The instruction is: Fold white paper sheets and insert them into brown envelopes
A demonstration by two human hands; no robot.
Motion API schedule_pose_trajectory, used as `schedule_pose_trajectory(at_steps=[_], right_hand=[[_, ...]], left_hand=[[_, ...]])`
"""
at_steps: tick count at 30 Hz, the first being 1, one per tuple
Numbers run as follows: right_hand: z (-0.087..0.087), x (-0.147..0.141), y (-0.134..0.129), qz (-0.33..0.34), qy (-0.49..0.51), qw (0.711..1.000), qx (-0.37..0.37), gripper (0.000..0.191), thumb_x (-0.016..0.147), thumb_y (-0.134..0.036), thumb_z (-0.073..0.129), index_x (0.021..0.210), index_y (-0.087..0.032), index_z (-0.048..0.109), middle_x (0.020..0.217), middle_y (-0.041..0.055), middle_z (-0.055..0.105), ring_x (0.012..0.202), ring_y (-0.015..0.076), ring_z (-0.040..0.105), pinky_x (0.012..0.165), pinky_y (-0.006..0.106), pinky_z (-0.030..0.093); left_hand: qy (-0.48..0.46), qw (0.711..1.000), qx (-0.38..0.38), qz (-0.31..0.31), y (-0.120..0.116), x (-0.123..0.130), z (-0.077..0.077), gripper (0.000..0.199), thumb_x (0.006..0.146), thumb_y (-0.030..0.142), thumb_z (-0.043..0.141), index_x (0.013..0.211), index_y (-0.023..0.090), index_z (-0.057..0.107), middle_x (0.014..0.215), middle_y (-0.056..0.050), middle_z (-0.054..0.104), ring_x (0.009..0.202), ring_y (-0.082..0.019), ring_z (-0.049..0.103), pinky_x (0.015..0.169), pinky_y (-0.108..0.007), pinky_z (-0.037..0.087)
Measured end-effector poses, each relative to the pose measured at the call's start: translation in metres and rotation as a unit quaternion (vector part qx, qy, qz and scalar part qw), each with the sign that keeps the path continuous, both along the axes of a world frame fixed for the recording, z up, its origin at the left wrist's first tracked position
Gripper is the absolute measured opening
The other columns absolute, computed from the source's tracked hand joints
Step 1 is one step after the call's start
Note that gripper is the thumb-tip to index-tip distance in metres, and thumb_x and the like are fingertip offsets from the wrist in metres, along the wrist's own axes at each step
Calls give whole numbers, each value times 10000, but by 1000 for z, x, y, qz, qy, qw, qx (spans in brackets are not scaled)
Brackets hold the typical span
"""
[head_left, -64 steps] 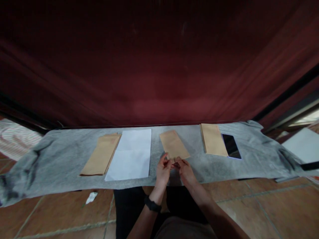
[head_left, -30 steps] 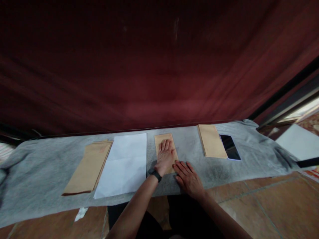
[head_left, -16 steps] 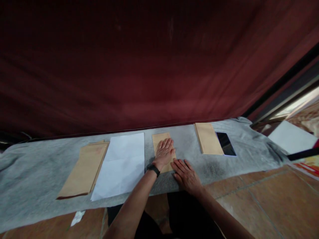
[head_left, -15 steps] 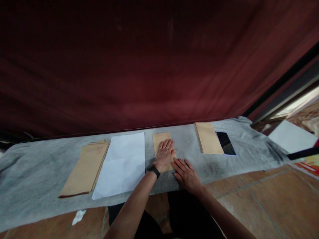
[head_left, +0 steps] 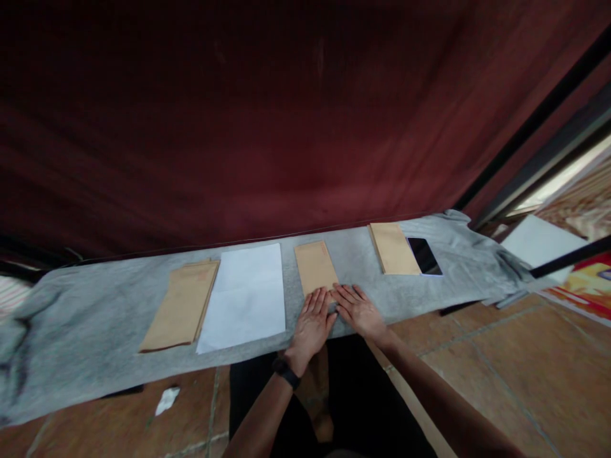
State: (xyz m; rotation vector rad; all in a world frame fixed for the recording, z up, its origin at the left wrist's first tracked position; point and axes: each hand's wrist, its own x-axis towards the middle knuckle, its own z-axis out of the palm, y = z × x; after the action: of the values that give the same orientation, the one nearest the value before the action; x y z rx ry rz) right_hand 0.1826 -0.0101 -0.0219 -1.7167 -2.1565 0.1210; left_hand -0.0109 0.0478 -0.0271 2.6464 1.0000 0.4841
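A brown paper envelope (head_left: 316,264) lies flat in front of me on the grey cloth. My left hand (head_left: 311,319), with a dark band on its wrist, rests flat over the near end of the envelope, fingers stretched out. Beside it my right hand (head_left: 359,310) lies with fingers extended, the tips at the envelope's near right corner. Neither hand grips anything. The envelope's near edge is hidden under the hands. Left of it are white paper sheets (head_left: 244,296), and farther left a stack of brown envelopes (head_left: 179,308).
Another pile of brown envelopes (head_left: 395,249) sits to the right, touching a dark-screened phone (head_left: 424,256). Grey cloth (head_left: 95,324) covers the long bench. A dark red curtain-like surface (head_left: 305,127) rises behind it. A crumpled white scrap (head_left: 167,399) lies on the tiled floor.
My left hand has slid from the envelope's middle down to its near end, uncovering its upper part. My right hand stays near the lower right corner. The camera view has shifted slightly.
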Motion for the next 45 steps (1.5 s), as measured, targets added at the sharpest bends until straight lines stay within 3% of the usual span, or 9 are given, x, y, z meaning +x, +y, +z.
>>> schedule_pose_trajectory(at_steps=[4, 8, 15, 20, 34, 45], right_hand=[[-3, -2, 0, -13, 8, 1000, 7, 471, 1065, -347, 420, 1532, -294, 449, 1574, 45, 458, 1436, 223, 466, 1232, 491, 284], [-5, -3, 0, -18, 2, 1000, 5, 472, 1068, -352, 413, 1534, -286, 448, 1573, 45, 460, 1438, 230, 463, 1233, 490, 274], [-5, -4, 1, -23, 6, 1000, 8, 468, 1063, -352, 418, 1525, -294, 465, 1565, 41, 472, 1435, 232, 468, 1237, 478, 267], [-6, -3, 1, -19, -9, 1000, -2, 479, 1068, -351, 408, 1541, -285, 437, 1581, 46, 447, 1447, 232, 451, 1238, 487, 266], [-9, -2, 1, -15, -46, 999, 7, 480, 1070, -353, 411, 1540, -264, 439, 1603, 46, 416, 1452, 225, 442, 1238, 475, 271], [-14, -1, 2, -14, -36, 999, 4, 481, 1074, -364, 392, 1539, -254, 439, 1609, 41, 406, 1463, 233, 423, 1242, 489, 253]], left_hand=[[-33, 999, -2, 23, -4, -11, -3, 460, 1016, 199, 383, 1454, 156, 517, 1514, -135, 541, 1452, -241, 449, 1210, -481, 378], [-31, 999, -4, 27, 0, -10, -2, 424, 1001, 172, 420, 1400, 162, 562, 1470, -130, 585, 1419, -245, 491, 1191, -479, 406], [33, 999, 14, 32, 1, -9, 1, 543, 913, 1, 401, 1396, 192, 560, 1456, -108, 600, 1408, -225, 503, 1187, -454, 412], [61, 997, 31, 38, 2, -11, 0, 537, 908, -15, 395, 1399, 133, 554, 1483, -128, 572, 1406, -229, 502, 1190, -400, 405], [13, 999, 20, 37, 3, -19, -13, 562, 886, -6, 439, 1406, 180, 542, 1491, -87, 570, 1415, -195, 493, 1194, -424, 432], [20, 998, 54, 38, -1, -20, -9, 496, 906, 1, 450, 1371, 140, 553, 1477, -99, 577, 1418, -206, 488, 1198, -421, 433]])
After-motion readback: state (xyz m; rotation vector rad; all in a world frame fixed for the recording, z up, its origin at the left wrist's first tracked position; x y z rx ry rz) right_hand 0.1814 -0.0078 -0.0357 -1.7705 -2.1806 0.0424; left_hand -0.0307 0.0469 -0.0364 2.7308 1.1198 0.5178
